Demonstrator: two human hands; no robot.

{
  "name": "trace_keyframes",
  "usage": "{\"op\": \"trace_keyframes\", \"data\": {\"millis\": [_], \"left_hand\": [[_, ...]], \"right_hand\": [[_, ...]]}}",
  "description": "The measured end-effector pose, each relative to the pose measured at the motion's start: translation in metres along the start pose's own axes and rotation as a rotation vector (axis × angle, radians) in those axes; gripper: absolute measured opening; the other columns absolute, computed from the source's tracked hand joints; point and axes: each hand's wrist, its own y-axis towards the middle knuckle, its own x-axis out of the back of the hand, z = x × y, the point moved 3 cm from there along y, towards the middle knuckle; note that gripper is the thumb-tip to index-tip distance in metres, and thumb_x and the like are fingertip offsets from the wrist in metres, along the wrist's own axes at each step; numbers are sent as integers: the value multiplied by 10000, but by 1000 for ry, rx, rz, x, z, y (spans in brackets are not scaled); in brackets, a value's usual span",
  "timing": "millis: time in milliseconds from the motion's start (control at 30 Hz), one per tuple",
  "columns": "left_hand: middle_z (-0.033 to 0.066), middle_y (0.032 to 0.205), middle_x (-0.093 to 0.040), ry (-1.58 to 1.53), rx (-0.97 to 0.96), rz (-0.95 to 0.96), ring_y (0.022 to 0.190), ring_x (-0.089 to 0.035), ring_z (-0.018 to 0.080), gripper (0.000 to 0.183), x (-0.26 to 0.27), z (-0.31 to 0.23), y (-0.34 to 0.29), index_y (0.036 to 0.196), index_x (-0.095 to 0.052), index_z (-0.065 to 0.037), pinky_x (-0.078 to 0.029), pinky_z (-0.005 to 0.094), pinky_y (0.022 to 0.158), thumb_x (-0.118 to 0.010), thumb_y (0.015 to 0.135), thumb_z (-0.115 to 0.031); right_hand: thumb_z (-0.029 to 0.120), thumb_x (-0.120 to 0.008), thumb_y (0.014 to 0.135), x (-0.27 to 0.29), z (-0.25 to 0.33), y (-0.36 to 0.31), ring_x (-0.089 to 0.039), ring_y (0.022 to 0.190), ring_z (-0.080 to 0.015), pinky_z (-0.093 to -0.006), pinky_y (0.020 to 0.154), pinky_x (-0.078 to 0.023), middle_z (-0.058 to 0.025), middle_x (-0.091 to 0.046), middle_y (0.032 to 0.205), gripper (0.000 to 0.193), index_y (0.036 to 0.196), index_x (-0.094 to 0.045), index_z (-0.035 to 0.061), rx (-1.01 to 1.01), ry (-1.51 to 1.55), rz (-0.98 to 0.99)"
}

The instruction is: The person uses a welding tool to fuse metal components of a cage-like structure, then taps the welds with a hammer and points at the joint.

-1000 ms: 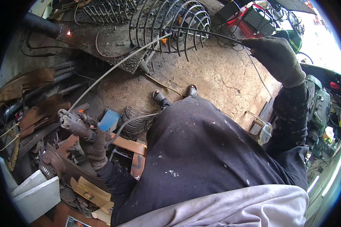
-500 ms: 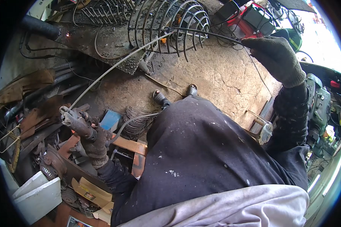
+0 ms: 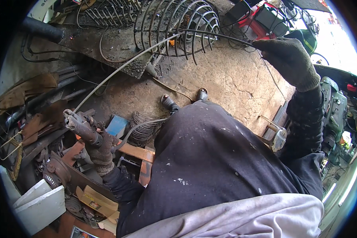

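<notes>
- Fingers (image 3: pixel 107 139) of the gloved left hand (image 3: pixel 100 154) wrap around an electrode holder (image 3: pixel 84 129).
- From its jaws, 1 pale welding electrode (image 3: pixel 123 66) stretches well beyond them, up and right to the curved-bar cage (image 3: pixel 166 30).
- Gloved right hand (image 3: pixel 289 61) pinches 1 dark rod (image 3: pixel 234 39), fingers narrow; its far end meets the cage.

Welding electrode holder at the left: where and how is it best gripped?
Probably best around the rear handle of the electrode holder, coming from the person's own side, as the gloved left hand does: its tubular body points away, the electrode juts from the front end, and the cable trails out behind the hand.
</notes>
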Motion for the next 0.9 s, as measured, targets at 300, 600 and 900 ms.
{"op": "trace_keyframes", "data": {"millis": [300, 600, 900], "left_hand": [[103, 1181, -653, -778, 436, -80, 1026, -671, 241, 567, -2, -8, 0, 1332, -505, 16, -534, 349, 921, -765, 830, -14], [141, 1218, -618, 182, -84, 1, 1001, -652, 250, 622, -18, -53, 1, 1388, -441, 9, -550, 378, 877, -748, 848, -34], [171, 1308, -565, 948, -290, 84, 1049, -616, 263, 700, -43, -109, 16, 1464, -375, 11, -525, 391, 919, -730, 869, -82]], "right_hand": [[83, -685, 937, -2, -3, 0, -743, 913, -263, -362, 831, -587, -138, -757, 1030, 260, 1192, -733, 90, 34, -2, -3], [53, -674, 934, -6, -5, 0, -737, 886, -217, -332, 807, -579, -123, -758, 998, 263, 1191, -729, 72, 64, 145, -42], [18, -706, 914, -4, -5, -4, -725, 875, -165, -309, 789, -581, -120, -761, 979, 231, 1142, -738, 33, 1, 160, -65]]}}
